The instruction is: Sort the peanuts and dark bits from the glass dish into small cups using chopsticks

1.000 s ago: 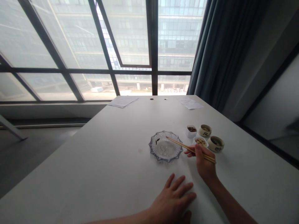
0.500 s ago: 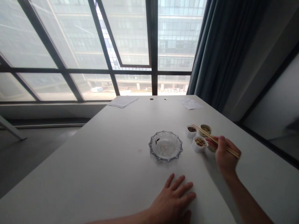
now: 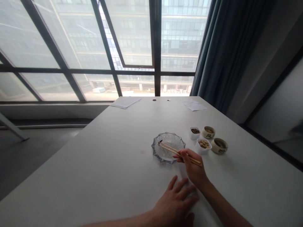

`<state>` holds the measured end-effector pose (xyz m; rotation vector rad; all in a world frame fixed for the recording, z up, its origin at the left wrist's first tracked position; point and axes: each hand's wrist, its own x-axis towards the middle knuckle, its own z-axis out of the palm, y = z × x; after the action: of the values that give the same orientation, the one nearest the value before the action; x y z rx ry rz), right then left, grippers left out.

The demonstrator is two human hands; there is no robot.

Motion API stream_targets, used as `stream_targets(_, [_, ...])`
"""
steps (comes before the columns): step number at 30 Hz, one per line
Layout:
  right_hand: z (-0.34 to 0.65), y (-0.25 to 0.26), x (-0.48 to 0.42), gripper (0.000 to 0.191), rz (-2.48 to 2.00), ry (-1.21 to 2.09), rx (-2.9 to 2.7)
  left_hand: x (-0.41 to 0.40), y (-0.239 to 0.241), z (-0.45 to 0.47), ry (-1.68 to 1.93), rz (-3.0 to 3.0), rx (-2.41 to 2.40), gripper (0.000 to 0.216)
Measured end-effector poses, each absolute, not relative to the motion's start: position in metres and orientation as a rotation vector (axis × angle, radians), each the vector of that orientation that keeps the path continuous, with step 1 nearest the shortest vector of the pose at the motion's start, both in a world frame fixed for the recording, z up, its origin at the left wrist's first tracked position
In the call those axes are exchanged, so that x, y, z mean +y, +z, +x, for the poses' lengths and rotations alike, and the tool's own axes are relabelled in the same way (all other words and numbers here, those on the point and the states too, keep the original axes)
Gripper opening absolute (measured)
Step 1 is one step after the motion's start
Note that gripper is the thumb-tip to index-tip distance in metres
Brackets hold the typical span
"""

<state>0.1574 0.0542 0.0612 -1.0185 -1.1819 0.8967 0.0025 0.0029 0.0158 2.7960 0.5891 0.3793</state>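
Observation:
My right hand [image 3: 193,165] is closed around a pair of wooden chopsticks [image 3: 175,151]. Their tips reach over the glass dish [image 3: 168,159], close to a few small dark pieces [image 3: 160,142] on its left inner side; whether they touch or grip one, I cannot tell. The dish is clear, with a scalloped, pointed rim. My left hand [image 3: 176,198] lies on the table in front of the dish, fingers spread, holding nothing.
Right of the dish stand a white cup of dark pieces [image 3: 194,134], a white cup of pale brown nuts [image 3: 203,146] and two beige round pots [image 3: 219,146] [image 3: 208,132] with dark markings. Paper sheets [image 3: 125,102] lie at the far left of the white table [image 3: 113,157], more paper [image 3: 194,105] far right.
My right hand has moved left with the chopsticks, from the small cups to above the glass dish. The near beige pot now shows fully. My left hand stays in place.

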Motion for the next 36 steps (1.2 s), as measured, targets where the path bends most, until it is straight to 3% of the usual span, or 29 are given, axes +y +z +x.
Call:
stream_targets(19, [0.198, 0.069, 0.058, 0.043, -1.113, 0.62, -0.97, 0.002, 0.021, 0.001, 0.336, 2.788, 0.59, 0.046])
stream_targets(36, [0.175, 0.056, 0.054, 0.045, -1.175, 0.714, -1.184, 0.002, 0.017, 0.001, 0.343, 2.821, 0.589, 0.053])
